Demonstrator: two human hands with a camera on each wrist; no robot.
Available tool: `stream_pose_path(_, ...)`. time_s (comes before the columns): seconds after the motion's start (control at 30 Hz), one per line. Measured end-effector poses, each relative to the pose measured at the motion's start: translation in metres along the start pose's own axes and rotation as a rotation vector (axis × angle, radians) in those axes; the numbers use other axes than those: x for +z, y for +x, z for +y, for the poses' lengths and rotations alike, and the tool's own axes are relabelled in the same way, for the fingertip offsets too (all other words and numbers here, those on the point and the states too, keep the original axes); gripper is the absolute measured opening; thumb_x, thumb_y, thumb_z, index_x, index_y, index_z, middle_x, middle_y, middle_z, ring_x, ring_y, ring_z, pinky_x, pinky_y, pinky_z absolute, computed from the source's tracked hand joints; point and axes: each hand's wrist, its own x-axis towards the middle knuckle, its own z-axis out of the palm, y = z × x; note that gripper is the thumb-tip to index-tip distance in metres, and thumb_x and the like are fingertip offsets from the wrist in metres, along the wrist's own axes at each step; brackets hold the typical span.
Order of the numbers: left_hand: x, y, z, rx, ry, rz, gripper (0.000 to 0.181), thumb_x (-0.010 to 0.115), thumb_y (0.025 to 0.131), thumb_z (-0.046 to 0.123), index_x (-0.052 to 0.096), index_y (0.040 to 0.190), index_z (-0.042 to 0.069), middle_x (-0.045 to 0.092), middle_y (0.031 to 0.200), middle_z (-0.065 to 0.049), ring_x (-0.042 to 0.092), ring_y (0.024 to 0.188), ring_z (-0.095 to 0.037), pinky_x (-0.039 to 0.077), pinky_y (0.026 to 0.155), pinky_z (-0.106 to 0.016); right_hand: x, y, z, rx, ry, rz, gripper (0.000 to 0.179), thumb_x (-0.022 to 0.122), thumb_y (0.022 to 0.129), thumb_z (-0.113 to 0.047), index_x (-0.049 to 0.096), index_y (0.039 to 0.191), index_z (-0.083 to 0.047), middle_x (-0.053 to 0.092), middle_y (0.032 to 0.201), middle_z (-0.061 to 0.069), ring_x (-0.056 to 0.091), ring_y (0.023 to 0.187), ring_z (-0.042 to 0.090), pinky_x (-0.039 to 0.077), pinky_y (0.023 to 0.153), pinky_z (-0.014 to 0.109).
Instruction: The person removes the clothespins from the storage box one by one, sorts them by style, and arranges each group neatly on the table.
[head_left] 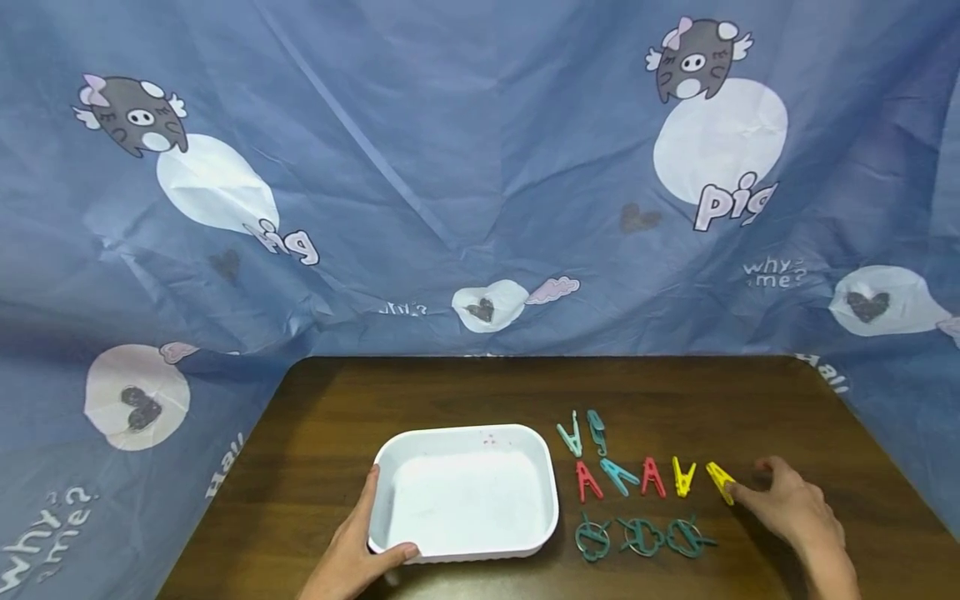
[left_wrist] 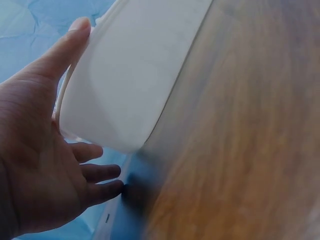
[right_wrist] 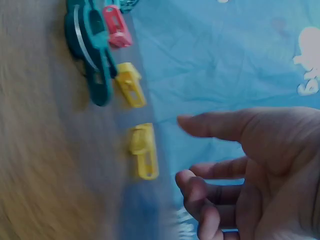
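My left hand (head_left: 357,542) grips the near left corner of a white rectangular tray (head_left: 465,553), thumb on the front side and fingers along the left side. In the left wrist view, the tray's outer wall (left_wrist: 130,75) stands beside the thumb, with the lower fingers loose. At the table's right, my right hand (head_left: 795,504) is by a yellow clothes peg (head_left: 720,482). From the right wrist, that peg (right_wrist: 145,152) lies apart from the relaxed fingers, which hold nothing. Another yellow peg (head_left: 683,477) lies to its left.
Left of the yellow pegs lie red pegs (head_left: 652,477) (head_left: 588,482) and a blue peg (head_left: 618,476). Behind them are a pale green peg (head_left: 572,435) and a teal hooked clip (head_left: 596,432). Nearer me sit three dark green clips (head_left: 642,537) with metal rings. A blue printed cloth (head_left: 480,183) hangs behind the table.
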Motion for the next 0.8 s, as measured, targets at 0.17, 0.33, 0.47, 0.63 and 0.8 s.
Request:
stream_pose_path(0.17,-0.007,-0.001,-0.002,-0.004,0.010,-0.014,0.119,0.084,0.077,0.040,0.008,0.162,0.006,0.026,0.164,-0.024,0.040,0.144,-0.042,0.043,0.109,-0.058,-0.010,-0.008,-0.012,-0.115,-0.020,0.053,0.089,0.057,0.091,-0.066,0.037,0.143,0.003,0.066,0.110,0.019,0.064,0.095,0.041,0.049,0.064,0.047)
stream_pose_path(0.33,-0.011,0.000,-0.004,0.005,0.011,-0.015,0.118,0.084,0.077,0.040,0.009,0.161,0.005,0.023,0.165,-0.024,0.035,0.147,-0.040,0.041,0.111,-0.058,-0.015,-0.016,-0.021,-0.184,-0.052,0.137,0.081,0.059,0.092,-0.061,0.041,0.143,-0.001,0.065,0.105,0.009,0.065,0.092,0.034,0.047,0.060,0.043)
stream_pose_path(0.47,-0.012,-0.001,-0.006,0.010,0.010,-0.015,0.118,0.084,0.077,0.040,0.009,0.161,0.005,0.021,0.166,-0.022,0.031,0.147,-0.039,0.042,0.112,-0.052,-0.015,-0.020,-0.026,-0.244,-0.062,0.200,0.076,0.061,0.093,-0.056,0.043,0.142,-0.001,0.066,0.105,0.010,0.065,0.095,0.038,0.048,0.060,0.046)
stream_pose_path(0.63,-0.015,-0.001,-0.007,0.001,-0.023,-0.039,0.116,0.082,0.080,0.038,0.005,0.162,0.008,0.017,0.167,-0.021,0.027,0.149,-0.039,0.041,0.114,-0.048,-0.011,-0.022,-0.030,-0.358,-0.054,0.280,0.066,0.068,0.092,-0.046,0.051,0.135,0.001,0.069,0.105,0.016,0.066,0.091,0.033,0.052,0.065,0.050)
stream_pose_path(0.8,-0.021,0.000,-0.003,-0.048,-0.058,-0.073,0.114,0.079,0.082,0.040,0.003,0.163,0.014,0.012,0.169,-0.018,0.020,0.152,-0.038,0.032,0.117,-0.058,-0.010,-0.025,-0.028,-0.413,-0.065,0.310,0.060,0.069,0.093,-0.042,0.055,0.131,0.002,0.067,0.108,0.023,0.065,0.093,0.035,0.052,0.071,0.053)
